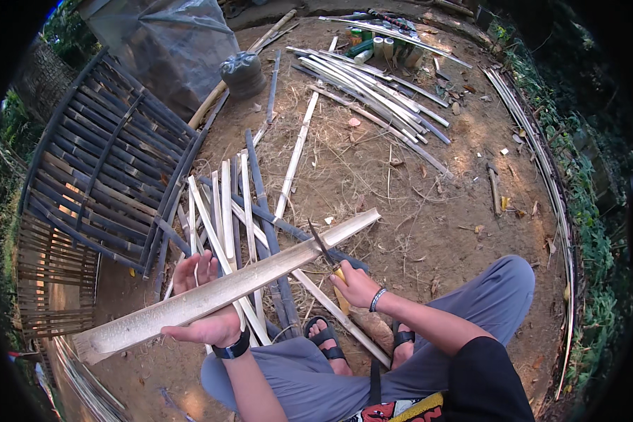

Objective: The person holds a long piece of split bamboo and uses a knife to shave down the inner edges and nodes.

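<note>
A long piece of split bamboo (pixel 211 295), pale and hollowed on its upper face, lies slantwise in front of me. My left hand (pixel 214 323) holds it from below, the thumb on the near side and the fingers rising past its far edge. In my right hand (pixel 359 285) is a knife (pixel 322 243) with a dark narrow blade and a yellowish handle. The blade points up and away, crossing over the bamboo near its right end; whether it touches the bamboo I cannot tell. Several pale and dark bamboo strips (pixel 226 211) lie on the ground beyond my left hand.
At the left stands a dark bamboo slatted frame (pixel 105 155). More split strips (pixel 373 95) are heaped at the far right, near bottles (pixel 362 48). A dark bag-like container (pixel 243 74) stands at the back. Long poles (pixel 534 155) edge the plants at right. My sandalled feet (pixel 323 337) are close below.
</note>
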`<state>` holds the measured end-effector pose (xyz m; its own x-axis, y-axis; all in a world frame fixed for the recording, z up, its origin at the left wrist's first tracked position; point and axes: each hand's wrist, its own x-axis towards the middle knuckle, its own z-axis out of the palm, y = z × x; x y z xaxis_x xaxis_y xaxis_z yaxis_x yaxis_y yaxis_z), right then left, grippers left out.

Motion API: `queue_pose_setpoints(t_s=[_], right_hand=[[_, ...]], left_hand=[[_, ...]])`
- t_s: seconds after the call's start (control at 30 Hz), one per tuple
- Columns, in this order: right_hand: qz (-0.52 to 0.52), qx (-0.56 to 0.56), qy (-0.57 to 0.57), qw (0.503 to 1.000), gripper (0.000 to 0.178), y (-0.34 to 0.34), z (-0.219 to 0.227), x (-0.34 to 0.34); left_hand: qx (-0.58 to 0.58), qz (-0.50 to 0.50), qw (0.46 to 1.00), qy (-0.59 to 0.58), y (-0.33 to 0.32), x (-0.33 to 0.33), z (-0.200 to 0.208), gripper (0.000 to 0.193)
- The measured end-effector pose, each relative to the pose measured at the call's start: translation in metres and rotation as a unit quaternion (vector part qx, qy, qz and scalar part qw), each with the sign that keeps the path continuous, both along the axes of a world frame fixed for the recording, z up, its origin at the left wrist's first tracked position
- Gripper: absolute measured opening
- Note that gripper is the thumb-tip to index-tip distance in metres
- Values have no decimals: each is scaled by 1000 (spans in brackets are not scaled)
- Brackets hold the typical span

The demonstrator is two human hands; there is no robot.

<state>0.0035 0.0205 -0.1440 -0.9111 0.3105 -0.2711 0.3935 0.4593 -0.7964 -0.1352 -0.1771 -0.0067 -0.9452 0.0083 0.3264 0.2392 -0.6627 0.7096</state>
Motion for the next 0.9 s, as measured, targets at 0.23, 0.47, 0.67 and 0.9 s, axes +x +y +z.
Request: queue_pose_setpoints(t_s=[0.23,0.47,0.67,0.9], right_hand=[[9,83,117,990,27,-39,22,11],[-11,58,-51,997,27,-42,1,25],[44,69,-73,994,23,-52,43,11],[-7,61,-109,992,24,-26,-9,12]], left_hand=[[21,98,992,-75,29,18,-18,58],[-13,197,969,-151,7,19,13,52],[-6,210,960,-187,-5,12,9,50],[-24,229,954,-190,-1,8,10,46]])
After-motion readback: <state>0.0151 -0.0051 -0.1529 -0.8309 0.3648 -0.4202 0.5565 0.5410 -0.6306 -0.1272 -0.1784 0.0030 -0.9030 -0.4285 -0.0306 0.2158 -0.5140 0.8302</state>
